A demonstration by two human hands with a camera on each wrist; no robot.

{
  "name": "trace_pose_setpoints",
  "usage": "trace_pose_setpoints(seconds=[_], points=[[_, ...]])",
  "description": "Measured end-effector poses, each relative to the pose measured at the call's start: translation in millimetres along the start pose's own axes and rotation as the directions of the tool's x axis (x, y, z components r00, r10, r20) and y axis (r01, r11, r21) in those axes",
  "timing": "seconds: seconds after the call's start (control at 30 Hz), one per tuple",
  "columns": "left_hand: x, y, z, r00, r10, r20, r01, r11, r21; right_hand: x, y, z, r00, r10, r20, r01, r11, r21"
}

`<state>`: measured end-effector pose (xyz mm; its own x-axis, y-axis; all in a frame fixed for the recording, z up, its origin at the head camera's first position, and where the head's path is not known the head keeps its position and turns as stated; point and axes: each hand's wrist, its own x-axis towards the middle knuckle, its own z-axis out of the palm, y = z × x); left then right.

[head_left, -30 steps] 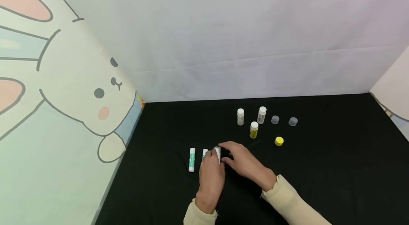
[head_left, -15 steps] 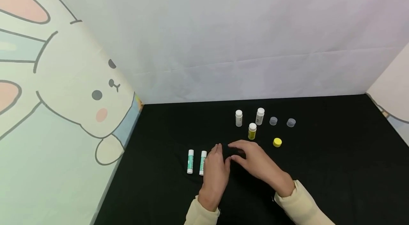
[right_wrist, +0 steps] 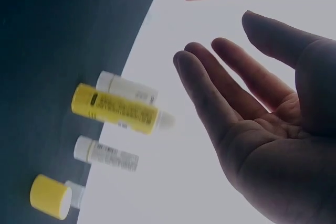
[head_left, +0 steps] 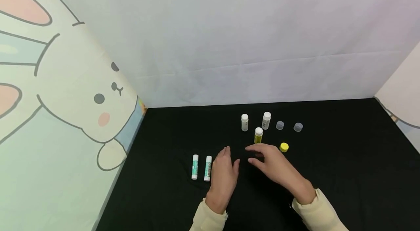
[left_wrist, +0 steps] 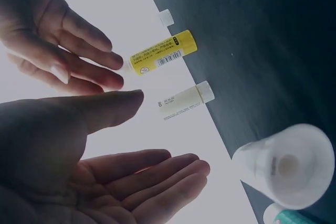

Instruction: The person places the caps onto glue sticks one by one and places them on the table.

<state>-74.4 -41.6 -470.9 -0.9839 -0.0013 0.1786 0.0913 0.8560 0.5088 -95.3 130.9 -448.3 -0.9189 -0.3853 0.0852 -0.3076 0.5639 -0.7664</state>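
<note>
1. Both hands are off everything: the left hand (head_left: 224,176) with straight fingers, thumb apart, the right hand (head_left: 273,163) gently bent, touching nothing.
2. Careful here! The teal-and-white tubes (head_left: 207,169) sit just beside the left hand, a white cylinder (left_wrist: 275,163) near it too; a careless sideways nudge could scatter them.
3. The yellow bottle (head_left: 258,137) stands just beyond the right hand; a forward sweep might topple it.
4. Smooth, plastic-looking rounds throughout: slim white bottles (head_left: 244,123), see-through cups (head_left: 298,127), squat yellow cap (head_left: 284,147), black tabletop (head_left: 328,176).
</note>
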Motion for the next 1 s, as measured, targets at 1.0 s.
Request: trace_pose_setpoints(seconds=[1.0], points=[[17.9, 12.7, 14.8, 0.999, -0.042, -0.022, 0.04, 0.997, -0.069, -17, 37, -50, 0.987, 0.067, -0.145, -0.084, 0.99, -0.111]])
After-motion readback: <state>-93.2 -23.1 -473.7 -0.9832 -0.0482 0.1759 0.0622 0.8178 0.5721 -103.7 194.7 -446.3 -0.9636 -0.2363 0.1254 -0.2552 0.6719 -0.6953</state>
